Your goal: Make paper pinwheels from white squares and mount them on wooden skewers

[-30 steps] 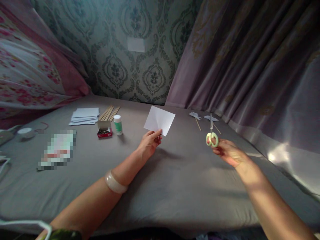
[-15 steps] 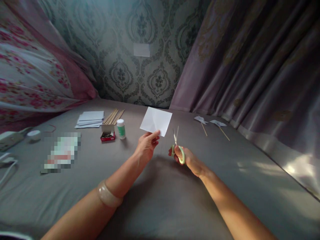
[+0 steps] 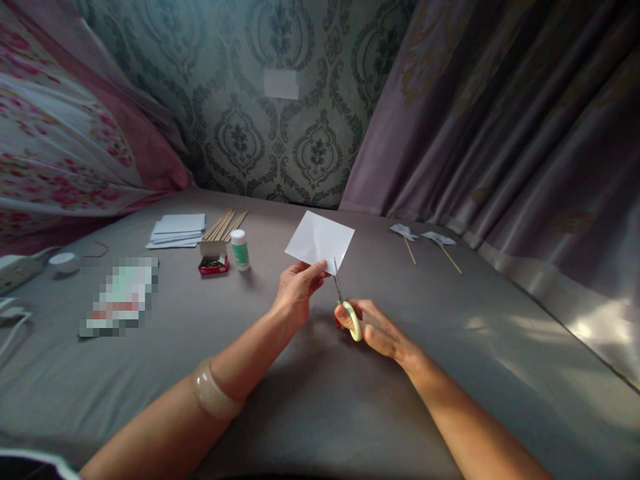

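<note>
A square white sheet of paper (image 3: 319, 239) is pinched at its lower edge by my left hand (image 3: 299, 288), thumb on top. In my right hand (image 3: 367, 323) is a pair of scissors (image 3: 353, 321) with pale yellow-green handles, my fingers through the loops. The blades point up and away and meet the paper's near corner, just right of my left thumb. Whether they have cut into it I cannot tell. The paper is held above the grey sheet.
At the left lie stacked white paper (image 3: 177, 231), wooden sticks (image 3: 225, 225), a red box of small metal pieces (image 3: 213, 264), a white-and-green bottle (image 3: 241, 251) and a blurred packet (image 3: 120, 297). Two paper pinwheels on sticks (image 3: 404, 231) lie right. A power strip (image 3: 20, 272) is far left.
My right hand has brought the scissors left to the paper's near corner, and the blades look closer together. The paper has turned slightly and shifted right in my left hand. The view has tilted slightly.
</note>
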The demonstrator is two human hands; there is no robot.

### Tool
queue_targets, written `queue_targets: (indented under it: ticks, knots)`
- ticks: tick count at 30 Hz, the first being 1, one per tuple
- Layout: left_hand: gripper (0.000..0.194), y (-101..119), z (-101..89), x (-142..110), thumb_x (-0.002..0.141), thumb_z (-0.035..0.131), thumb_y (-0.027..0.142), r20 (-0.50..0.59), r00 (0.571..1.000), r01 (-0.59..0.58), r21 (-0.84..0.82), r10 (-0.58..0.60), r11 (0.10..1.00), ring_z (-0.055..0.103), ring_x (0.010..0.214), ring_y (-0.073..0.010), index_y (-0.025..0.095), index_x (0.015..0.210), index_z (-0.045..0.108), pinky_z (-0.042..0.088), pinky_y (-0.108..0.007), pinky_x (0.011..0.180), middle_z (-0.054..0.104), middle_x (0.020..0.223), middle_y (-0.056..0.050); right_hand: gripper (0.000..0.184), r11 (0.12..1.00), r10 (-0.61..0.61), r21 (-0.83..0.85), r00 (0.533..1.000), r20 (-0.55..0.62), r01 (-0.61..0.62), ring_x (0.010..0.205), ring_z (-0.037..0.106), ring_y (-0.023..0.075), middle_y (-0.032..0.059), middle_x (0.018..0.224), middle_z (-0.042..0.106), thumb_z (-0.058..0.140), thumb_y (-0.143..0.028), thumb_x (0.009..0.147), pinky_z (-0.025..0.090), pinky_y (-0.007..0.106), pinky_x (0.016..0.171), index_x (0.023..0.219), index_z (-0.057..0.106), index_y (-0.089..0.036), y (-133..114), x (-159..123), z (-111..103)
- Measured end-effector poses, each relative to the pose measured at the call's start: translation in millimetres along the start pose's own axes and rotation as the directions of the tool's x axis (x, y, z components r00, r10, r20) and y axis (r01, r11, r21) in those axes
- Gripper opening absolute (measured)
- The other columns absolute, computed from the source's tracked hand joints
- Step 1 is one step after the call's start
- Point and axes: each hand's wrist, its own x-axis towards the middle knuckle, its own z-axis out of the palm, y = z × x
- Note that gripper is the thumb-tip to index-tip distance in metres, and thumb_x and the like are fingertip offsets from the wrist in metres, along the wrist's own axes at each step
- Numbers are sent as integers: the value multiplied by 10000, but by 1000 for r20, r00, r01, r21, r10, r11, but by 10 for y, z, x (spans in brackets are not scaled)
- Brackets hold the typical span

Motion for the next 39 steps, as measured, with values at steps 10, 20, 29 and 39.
queue_targets:
  ticks: [10,20,29,39]
  knots:
    - [279,-25,-9,4,488,820,239,19,1000,-5,3,5,1000,588,603,-104,122,667,641,411,-218,597,638,624,-23,661,997,43,60,999,-21,-42,532,365,110,-12,563,412,461,-828,660,250,260,495,622,499,-169,19,8,-4]
    - [265,-25,-13,-17,505,813,255,51,998,-25,20,24,999,583,599,-96,123,670,653,409,-218,602,649,634,-25,632,984,66,167,997,-31,-60,568,453,118,-4,591,489,540,-789,645,313,250,537,640,510,-158,62,21,3]
    - [229,-28,-10,-18,523,800,235,45,998,-45,24,43,999,577,595,-94,118,636,638,421,-214,593,635,622,-26,592,986,65,159,996,-63,-55,566,474,121,-2,589,504,562,-749,673,324,248,532,633,514,-160,71,19,2]
    - [233,-11,-8,-2,516,802,224,43,998,-36,25,35,999,581,604,-104,118,604,615,420,-229,605,611,605,-23,565,979,100,188,990,-102,-79,526,453,103,2,565,539,609,-711,660,337,242,514,602,531,-154,61,24,24]
